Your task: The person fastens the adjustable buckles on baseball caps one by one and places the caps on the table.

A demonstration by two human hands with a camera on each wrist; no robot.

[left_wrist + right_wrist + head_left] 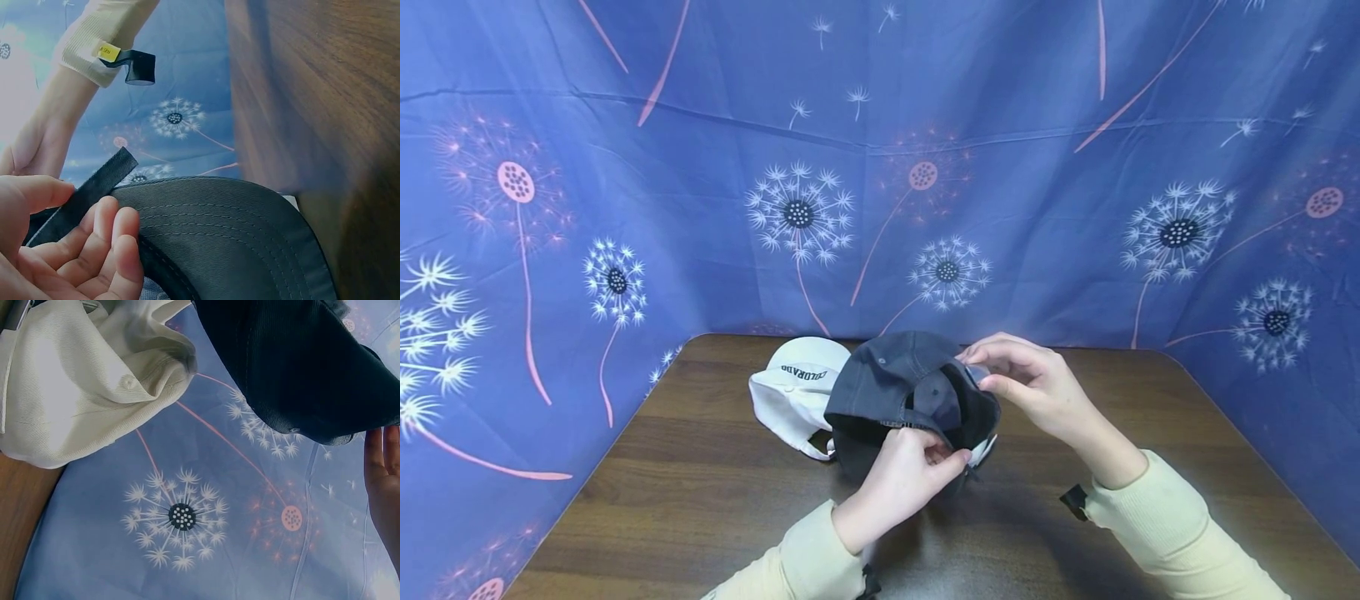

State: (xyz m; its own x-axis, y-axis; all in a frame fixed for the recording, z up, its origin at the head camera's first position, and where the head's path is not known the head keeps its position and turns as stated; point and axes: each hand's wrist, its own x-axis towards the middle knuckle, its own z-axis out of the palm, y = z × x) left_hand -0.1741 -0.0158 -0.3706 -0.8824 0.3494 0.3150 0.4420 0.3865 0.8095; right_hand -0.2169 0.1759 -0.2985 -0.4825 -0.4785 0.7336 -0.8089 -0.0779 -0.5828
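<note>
Both hands hold a dark grey baseball cap [872, 375] up over the table, its back opening facing me. My left hand [906, 471] pinches the lower edge by the opening. In the left wrist view, a black strap [100, 194] runs between the thumb and curled fingers, with its loose end sticking up past them. The stitched brim [231, 231] extends to the right of those fingers. My right hand [1037, 383] pinches the cap's right edge between thumb and fingers. Part of the cap's inside shows through the opening.
A white cap [797, 392] lettered COLORADO stands on the brown wooden table [700, 483], left of and partly behind the dark cap. A small white edge [982, 450] shows at the dark cap's lower right. A blue dandelion-print cloth [865, 208] hangs behind the table and along its sides.
</note>
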